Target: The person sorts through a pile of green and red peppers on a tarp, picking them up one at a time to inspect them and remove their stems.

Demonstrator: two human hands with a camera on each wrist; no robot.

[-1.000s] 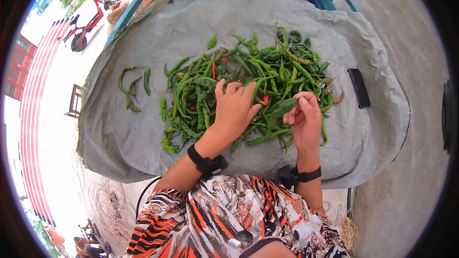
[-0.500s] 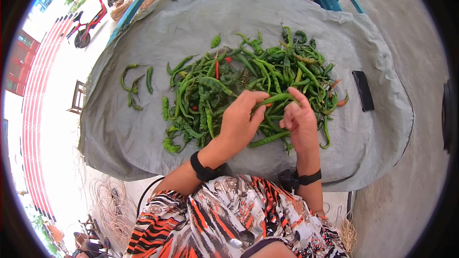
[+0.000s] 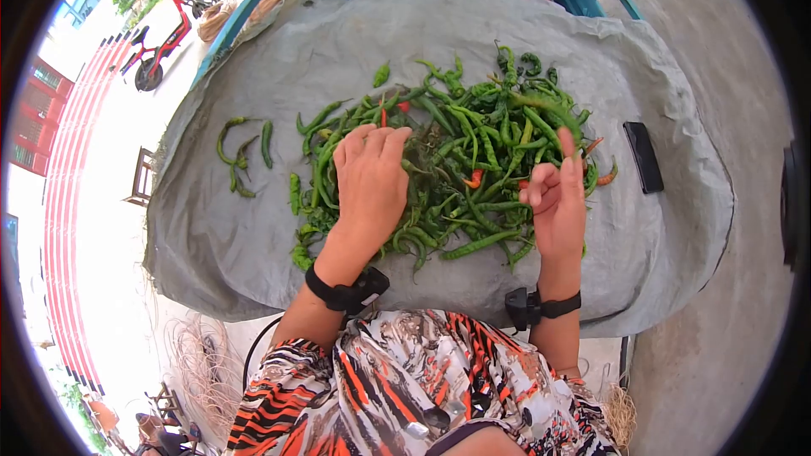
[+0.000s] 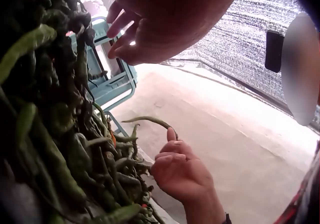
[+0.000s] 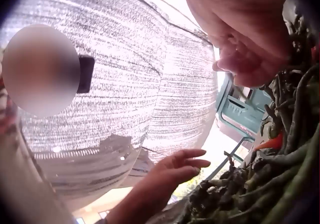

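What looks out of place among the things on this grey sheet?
A black phone-like slab lies on the grey sheet right of the pepper pile. A few red peppers sit among the green, and four green ones lie apart, left.

Left hand (image 3: 369, 181) at frame centre, palm down, fingers straight & spread, forearm angling up from lower left. Right hand (image 3: 557, 203) centre-right, raised, fingers curled w/ index up, pinching; wrist straight.

Left hand (image 3: 369, 181) covers chillies (image 3: 473, 152); grip perhaps hidden.
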